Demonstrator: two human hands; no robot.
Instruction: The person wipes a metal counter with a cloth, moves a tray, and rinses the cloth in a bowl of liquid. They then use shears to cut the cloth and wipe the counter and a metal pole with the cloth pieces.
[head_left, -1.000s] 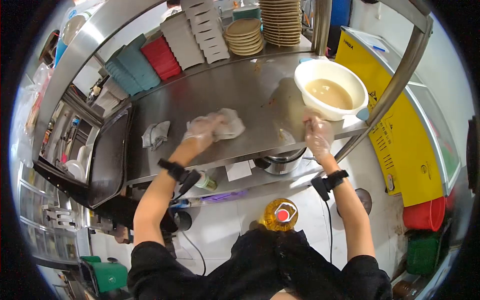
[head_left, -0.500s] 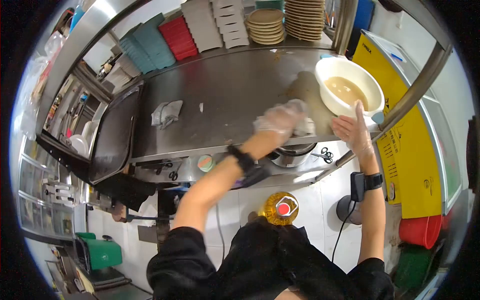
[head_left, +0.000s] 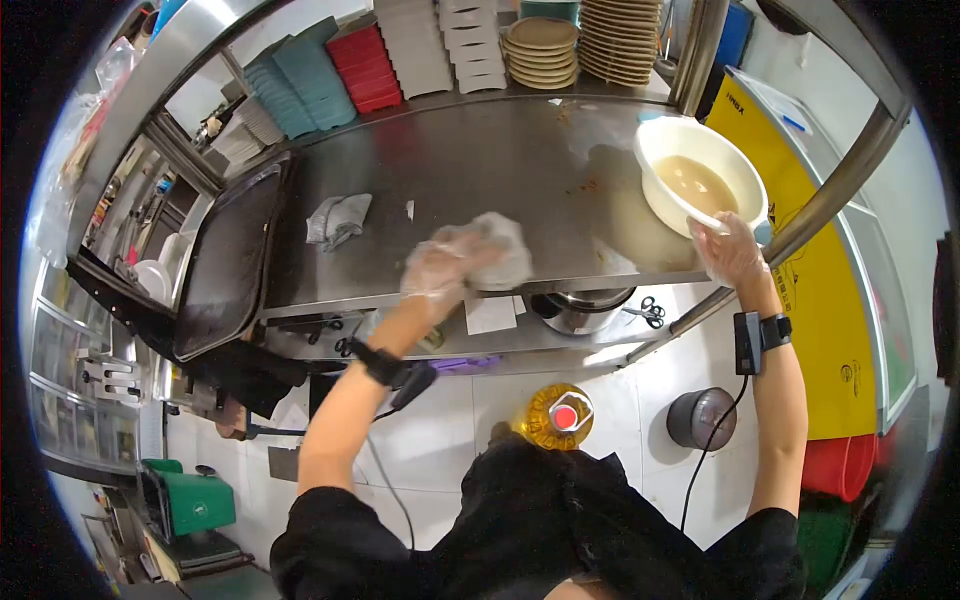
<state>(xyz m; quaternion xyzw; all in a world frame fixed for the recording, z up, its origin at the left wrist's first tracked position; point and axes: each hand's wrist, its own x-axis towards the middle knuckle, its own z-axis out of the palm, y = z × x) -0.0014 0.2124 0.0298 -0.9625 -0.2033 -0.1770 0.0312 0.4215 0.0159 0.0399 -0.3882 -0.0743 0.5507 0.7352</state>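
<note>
On the steel counter, my left hand, in a clear plastic glove, presses on a whitish cloth near the front edge. Its fingers are closed over the near side of the cloth. My right hand, gloved the same way, grips the front rim of a white basin. Cloudy brownish liquid lies in the basin, which stands at the counter's right end. A folded grey cloth rests on the left part of the counter, beside a small white scrap.
Stacked trays and plates line the back. A black tray stands at the left end. Below are a metal pot, scissors and an oil jug. A steel post rises by the basin.
My left hand has swept the whitish cloth leftward along the counter's front. My right hand, earlier with thumb raised beside the basin, has closed on its rim.
</note>
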